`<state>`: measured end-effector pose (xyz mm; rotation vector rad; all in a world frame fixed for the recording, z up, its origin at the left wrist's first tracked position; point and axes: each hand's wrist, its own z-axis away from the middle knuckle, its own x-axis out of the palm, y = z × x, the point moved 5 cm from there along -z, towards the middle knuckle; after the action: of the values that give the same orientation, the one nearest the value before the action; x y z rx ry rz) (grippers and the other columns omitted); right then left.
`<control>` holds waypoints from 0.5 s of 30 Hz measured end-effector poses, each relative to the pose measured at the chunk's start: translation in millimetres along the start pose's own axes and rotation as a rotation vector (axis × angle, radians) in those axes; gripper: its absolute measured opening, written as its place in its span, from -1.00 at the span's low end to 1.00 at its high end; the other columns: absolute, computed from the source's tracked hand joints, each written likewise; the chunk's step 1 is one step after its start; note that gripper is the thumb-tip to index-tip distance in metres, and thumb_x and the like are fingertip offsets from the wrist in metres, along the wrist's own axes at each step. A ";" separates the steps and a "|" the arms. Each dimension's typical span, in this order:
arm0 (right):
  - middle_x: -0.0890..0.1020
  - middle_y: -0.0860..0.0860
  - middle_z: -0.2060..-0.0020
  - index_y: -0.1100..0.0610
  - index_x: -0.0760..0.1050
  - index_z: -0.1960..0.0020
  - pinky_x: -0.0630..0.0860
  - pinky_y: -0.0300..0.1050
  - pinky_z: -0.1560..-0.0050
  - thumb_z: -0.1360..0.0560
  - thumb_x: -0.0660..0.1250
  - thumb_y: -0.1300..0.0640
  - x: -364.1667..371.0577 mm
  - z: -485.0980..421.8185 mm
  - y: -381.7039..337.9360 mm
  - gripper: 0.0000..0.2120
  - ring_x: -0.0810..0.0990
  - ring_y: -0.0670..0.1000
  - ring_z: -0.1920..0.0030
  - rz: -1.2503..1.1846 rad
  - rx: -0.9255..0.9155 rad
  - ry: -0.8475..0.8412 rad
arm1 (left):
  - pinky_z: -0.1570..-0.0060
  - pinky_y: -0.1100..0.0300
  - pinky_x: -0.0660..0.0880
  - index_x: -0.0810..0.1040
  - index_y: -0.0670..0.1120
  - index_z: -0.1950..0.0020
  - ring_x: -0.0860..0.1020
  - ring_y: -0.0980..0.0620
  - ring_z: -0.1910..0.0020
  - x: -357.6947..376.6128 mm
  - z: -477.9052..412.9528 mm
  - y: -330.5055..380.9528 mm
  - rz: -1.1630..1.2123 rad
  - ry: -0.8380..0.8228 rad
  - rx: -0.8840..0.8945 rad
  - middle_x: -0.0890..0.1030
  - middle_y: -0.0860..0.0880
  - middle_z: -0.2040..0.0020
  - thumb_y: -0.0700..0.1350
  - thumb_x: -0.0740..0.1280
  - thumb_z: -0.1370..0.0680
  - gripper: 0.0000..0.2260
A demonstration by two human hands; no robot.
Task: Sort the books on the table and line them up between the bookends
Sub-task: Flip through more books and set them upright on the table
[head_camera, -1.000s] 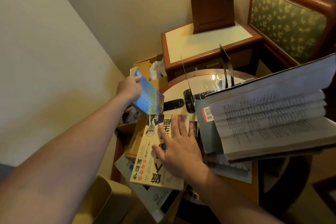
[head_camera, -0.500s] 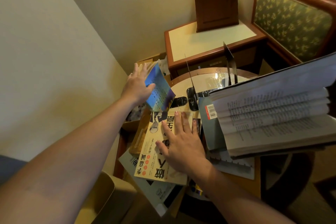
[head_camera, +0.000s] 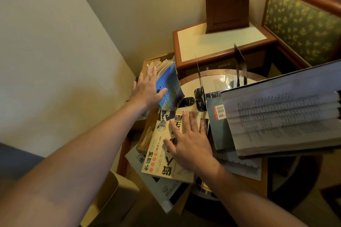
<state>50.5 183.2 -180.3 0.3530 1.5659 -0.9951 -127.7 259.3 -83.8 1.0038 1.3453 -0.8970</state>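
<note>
Left hand pinches blue book, spine tilted, thumb over cover. Bookends lie to its right, beyond right hand, which rests flat on yellow book. Left hand likely nearer.

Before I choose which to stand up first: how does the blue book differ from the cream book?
The blue book hangs tilted in the air, pinched by the left hand; the cream book lies flat under the right hand. The blue book's pages fan open; the cream book is closed. The blue book's cover carries small print, the cream book's large black characters. Both look soft-covered.
</note>
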 end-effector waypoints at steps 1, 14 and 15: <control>-0.37 0.14 -0.56 -0.16 -0.29 -0.60 -0.29 0.32 -0.52 -0.57 -0.21 -0.41 0.3 -0.3 0.2 -0.31 -0.48 0.18 -0.52 0.003 0.002 -0.001 | -0.56 -0.26 0.03 -0.16 -0.01 -0.66 -0.08 -0.19 -0.63 -0.9 2.3 0.6 -0.004 0.007 0.002 -0.16 -0.04 -0.66 0.22 0.23 -0.61 -0.21; -0.31 0.16 -0.57 -0.09 -0.27 -0.62 -0.32 0.22 -0.54 -0.61 -0.09 -0.36 -13.3 12.4 -6.3 -0.29 -0.43 0.17 -0.53 -0.029 -0.026 -0.099 | -0.55 -0.23 -0.08 -0.14 0.00 -0.66 -0.12 -0.14 -0.63 -6.9 76.4 14.7 0.147 0.070 0.064 -0.17 0.03 -0.66 0.25 0.19 -0.62 -0.23; -0.31 0.16 -0.57 -0.09 -0.27 -0.62 -0.31 0.18 -0.55 -0.62 -0.08 -0.34 -18.9 18.0 -7.7 -0.29 -0.43 0.16 -0.53 -0.038 -0.019 -0.078 | -0.55 -0.22 -0.09 -0.13 0.00 -0.66 -0.13 -0.13 -0.63 -7.1 83.8 17.5 0.173 0.074 0.068 -0.16 0.04 -0.66 0.25 0.19 -0.62 -0.24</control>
<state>62.0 170.8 -159.0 0.2686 1.5156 -1.0110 -83.2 186.0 -78.3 1.1971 1.2750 -0.7863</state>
